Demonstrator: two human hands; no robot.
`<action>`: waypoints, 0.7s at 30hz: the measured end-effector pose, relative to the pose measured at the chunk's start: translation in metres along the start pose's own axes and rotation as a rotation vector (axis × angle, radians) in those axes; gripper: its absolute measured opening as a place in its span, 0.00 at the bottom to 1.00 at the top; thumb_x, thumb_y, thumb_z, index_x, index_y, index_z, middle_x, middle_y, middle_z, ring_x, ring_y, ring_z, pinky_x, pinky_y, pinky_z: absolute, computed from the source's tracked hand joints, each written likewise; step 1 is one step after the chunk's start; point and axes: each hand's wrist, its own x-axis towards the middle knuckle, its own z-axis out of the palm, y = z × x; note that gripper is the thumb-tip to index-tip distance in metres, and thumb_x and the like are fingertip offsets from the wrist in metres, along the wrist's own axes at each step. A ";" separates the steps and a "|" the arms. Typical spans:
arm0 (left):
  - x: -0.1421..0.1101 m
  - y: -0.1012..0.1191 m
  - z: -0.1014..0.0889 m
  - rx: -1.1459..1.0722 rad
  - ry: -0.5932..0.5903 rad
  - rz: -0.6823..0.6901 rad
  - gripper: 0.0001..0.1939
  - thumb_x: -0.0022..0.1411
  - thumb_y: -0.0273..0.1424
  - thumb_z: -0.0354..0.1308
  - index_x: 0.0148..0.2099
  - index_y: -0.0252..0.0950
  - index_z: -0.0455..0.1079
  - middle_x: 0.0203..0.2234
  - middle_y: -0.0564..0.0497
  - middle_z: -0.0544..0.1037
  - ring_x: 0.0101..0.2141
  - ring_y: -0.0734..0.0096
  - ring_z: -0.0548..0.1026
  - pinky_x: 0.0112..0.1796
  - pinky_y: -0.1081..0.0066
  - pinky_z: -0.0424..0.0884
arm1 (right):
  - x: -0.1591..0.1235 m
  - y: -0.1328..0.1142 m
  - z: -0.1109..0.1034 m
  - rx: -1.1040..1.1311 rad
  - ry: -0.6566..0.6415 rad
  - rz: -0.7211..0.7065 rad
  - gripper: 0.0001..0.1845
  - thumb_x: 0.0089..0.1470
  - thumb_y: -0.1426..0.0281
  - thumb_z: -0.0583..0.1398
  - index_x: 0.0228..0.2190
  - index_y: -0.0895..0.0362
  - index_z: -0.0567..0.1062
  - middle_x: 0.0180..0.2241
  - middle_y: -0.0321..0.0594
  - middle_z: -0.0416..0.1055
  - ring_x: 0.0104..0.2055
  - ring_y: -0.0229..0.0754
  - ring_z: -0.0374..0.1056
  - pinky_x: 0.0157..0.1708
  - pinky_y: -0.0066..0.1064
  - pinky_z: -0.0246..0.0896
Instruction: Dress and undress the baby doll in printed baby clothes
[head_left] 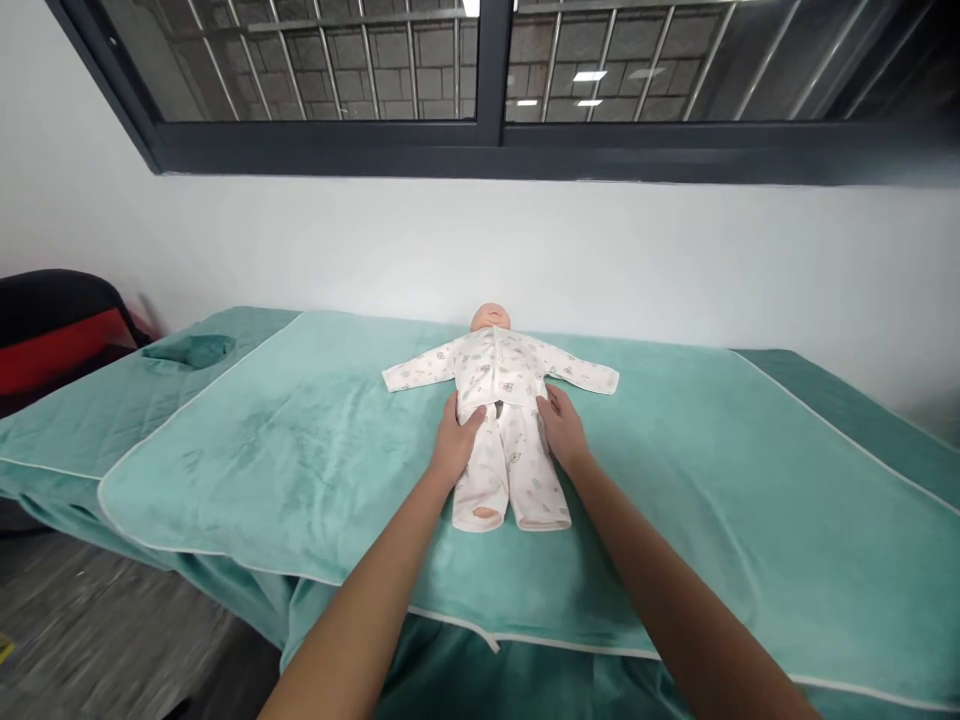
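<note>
A baby doll point(491, 317) lies on its back on the bed, head toward the wall. It wears a white long-sleeved top point(495, 358) with a small print, sleeves spread out to both sides. Matching white trousers point(520, 465) cover its legs, and a bit of foot shows in the left leg opening. My left hand point(454, 440) grips the trousers near the waist on the left, thumb on top. On the right side of the waist, my right hand point(564, 428) holds them the same way, its fingers curled at the edge. A small dark gap shows between top and trousers.
A light green blanket point(300, 450) with white piping covers the bed. At the left the darker cover has a face hole point(191, 350). A black and red chair point(64, 340) stands beside it. Behind are a white wall point(337, 245) and a barred window point(491, 150).
</note>
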 end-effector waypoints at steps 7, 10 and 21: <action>-0.055 -0.011 -0.009 0.083 0.035 -0.006 0.27 0.68 0.42 0.53 0.66 0.38 0.61 0.64 0.41 0.66 0.63 0.56 0.64 0.64 0.54 0.57 | -0.084 -0.011 -0.032 -0.280 -0.118 -0.063 0.28 0.61 0.59 0.54 0.60 0.54 0.67 0.56 0.48 0.72 0.55 0.53 0.70 0.55 0.50 0.64; -0.089 -0.018 -0.012 0.103 0.006 0.002 0.30 0.67 0.42 0.54 0.67 0.38 0.60 0.65 0.41 0.64 0.65 0.56 0.61 0.66 0.53 0.54 | -0.116 -0.009 -0.044 -0.374 -0.119 -0.188 0.25 0.63 0.61 0.54 0.59 0.52 0.69 0.55 0.47 0.72 0.55 0.53 0.69 0.55 0.52 0.65; -0.146 -0.025 -0.022 0.265 -0.086 0.292 0.20 0.67 0.35 0.58 0.60 0.49 0.71 0.70 0.49 0.49 0.69 0.55 0.53 0.66 0.54 0.59 | -0.254 -0.006 -0.051 -0.296 -0.001 -0.185 0.23 0.64 0.66 0.53 0.58 0.42 0.70 0.63 0.39 0.65 0.66 0.55 0.58 0.60 0.59 0.60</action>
